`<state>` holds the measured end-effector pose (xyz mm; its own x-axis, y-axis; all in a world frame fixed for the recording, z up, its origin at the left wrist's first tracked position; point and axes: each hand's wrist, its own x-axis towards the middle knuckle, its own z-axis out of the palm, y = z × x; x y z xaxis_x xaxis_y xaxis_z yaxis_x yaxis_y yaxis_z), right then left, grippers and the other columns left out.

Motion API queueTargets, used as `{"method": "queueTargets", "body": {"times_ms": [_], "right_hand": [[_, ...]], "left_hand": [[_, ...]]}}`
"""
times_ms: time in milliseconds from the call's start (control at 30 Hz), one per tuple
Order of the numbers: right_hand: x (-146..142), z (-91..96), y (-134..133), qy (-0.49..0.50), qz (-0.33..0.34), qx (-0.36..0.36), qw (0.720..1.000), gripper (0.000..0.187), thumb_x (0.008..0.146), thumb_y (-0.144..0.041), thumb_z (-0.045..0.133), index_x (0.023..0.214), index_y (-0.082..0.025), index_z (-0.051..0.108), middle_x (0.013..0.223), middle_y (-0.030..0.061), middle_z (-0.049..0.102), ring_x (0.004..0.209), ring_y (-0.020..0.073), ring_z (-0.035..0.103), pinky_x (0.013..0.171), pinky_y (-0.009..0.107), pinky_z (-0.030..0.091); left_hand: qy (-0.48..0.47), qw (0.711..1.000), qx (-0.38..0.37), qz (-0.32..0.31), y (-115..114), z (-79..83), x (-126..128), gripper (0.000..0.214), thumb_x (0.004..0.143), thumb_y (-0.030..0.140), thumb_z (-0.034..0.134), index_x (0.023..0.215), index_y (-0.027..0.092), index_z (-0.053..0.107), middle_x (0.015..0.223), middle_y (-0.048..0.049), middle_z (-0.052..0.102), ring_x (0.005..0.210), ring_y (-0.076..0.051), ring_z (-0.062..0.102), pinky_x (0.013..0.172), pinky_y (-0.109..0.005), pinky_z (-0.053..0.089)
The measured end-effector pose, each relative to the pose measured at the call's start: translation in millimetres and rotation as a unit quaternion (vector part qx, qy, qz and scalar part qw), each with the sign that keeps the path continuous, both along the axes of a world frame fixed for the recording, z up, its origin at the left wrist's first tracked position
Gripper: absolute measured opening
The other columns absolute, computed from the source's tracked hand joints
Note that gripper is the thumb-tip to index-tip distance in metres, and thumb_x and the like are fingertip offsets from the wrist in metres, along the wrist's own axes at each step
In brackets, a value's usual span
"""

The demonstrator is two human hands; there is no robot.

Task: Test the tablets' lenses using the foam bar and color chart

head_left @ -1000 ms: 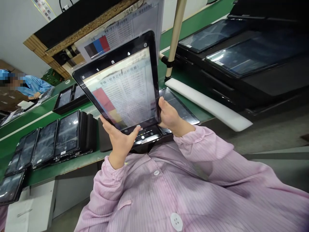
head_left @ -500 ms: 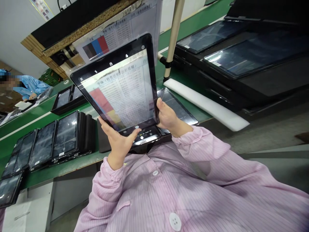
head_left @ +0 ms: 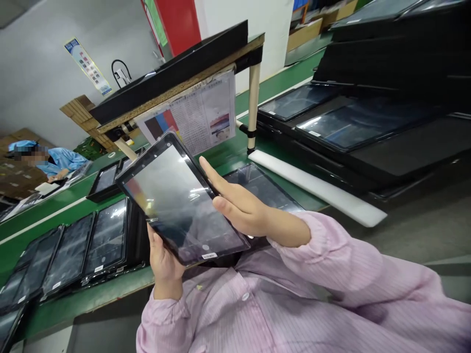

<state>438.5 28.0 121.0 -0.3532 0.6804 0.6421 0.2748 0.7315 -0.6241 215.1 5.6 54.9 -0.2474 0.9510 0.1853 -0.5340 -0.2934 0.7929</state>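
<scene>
A black tablet (head_left: 180, 201) with a glossy, mostly grey screen lies tilted back above the bench edge. My left hand (head_left: 162, 262) grips its lower left edge from underneath, fingers wrapped round it. At the tablet's right edge rests my right hand (head_left: 239, 208), its fingers stretched out flat, the index fingertip touching the screen's right side. Another tablet (head_left: 265, 186) lies flat on the green bench (head_left: 110, 289) just beyond my right hand.
Several tablets (head_left: 73, 255) stand in a row at the left on the bench. Black trays with tablets (head_left: 349, 122) are stacked at the right, a white foam strip (head_left: 320, 189) before them. A printed colour chart (head_left: 195, 115) hangs from a wooden shelf. A person in blue (head_left: 51, 162) sits far left.
The tablet has come down and tilted flatter; its screen no longer shows the chart. My right hand let go of the edge and opened flat over it. The view rose.
</scene>
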Motion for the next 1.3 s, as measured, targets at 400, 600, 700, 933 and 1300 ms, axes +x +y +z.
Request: {"method": "queueTargets", "body": {"times_ms": [400,600,700,933,1300], "right_hand": [[-26,20.4,34,-0.079,-0.015,0.099,0.992,0.069,0.107,-0.051,0.020,0.164,-0.020,-0.001,0.163,0.0114,0.028,0.117,0.0215,0.061,0.099,0.037,0.051],[-34,13.8,38,-0.074,-0.056,0.148,0.985,0.070,0.106,-0.048,0.031,0.164,-0.018,0.007,0.161,0.0109,0.031,0.141,0.0246,0.046,0.113,0.042,0.044],[-38,2.4,39,-0.087,-0.060,0.117,0.988,0.071,0.104,-0.054,0.030,0.164,-0.016,0.016,0.161,0.0103,0.032,0.148,0.0255,0.036,0.119,0.044,0.037],[-1,-56.4,79,-0.145,-0.152,-0.135,0.968,0.078,0.101,-0.064,0.015,0.164,-0.017,0.017,0.161,0.0077,0.033,0.146,0.0267,0.039,0.119,0.045,0.037],[16,-115.3,166,-0.405,-0.268,-0.283,0.827,0.052,0.097,-0.051,0.034,0.111,-0.024,0.076,0.153,0.0067,0.046,0.149,0.0354,0.027,0.117,0.066,0.011]], "left_hand": [[-0.032,0.998,-0.050,0.000,5,-8.9,-19,0.042,0.091,0.045,0.066,0.133,0.045,0.061,0.140,0.0043,0.064,0.132,-0.020,0.057,0.108,-0.036,0.049],[-0.022,0.997,-0.072,-0.026,-1,-15.0,-30,0.045,0.089,0.045,0.068,0.133,0.045,0.061,0.143,0.0021,0.062,0.132,-0.022,0.057,0.104,-0.039,0.053],[-0.007,0.995,-0.102,0.003,-10,-15.7,-39,0.044,0.088,0.045,0.070,0.131,0.043,0.063,0.142,0.0016,0.063,0.130,-0.023,0.059,0.105,-0.039,0.052],[0.058,0.965,-0.252,0.038,-24,-16.5,-90,0.051,0.083,0.038,0.076,0.132,0.028,0.066,0.130,-0.0078,0.071,0.117,-0.025,0.068,0.106,-0.041,0.051],[0.220,0.934,-0.252,0.127,7,-54.6,-116,0.039,0.085,0.036,0.071,0.120,0.018,0.070,0.136,-0.0140,0.065,0.139,-0.028,0.049,0.119,-0.046,0.033]]}}
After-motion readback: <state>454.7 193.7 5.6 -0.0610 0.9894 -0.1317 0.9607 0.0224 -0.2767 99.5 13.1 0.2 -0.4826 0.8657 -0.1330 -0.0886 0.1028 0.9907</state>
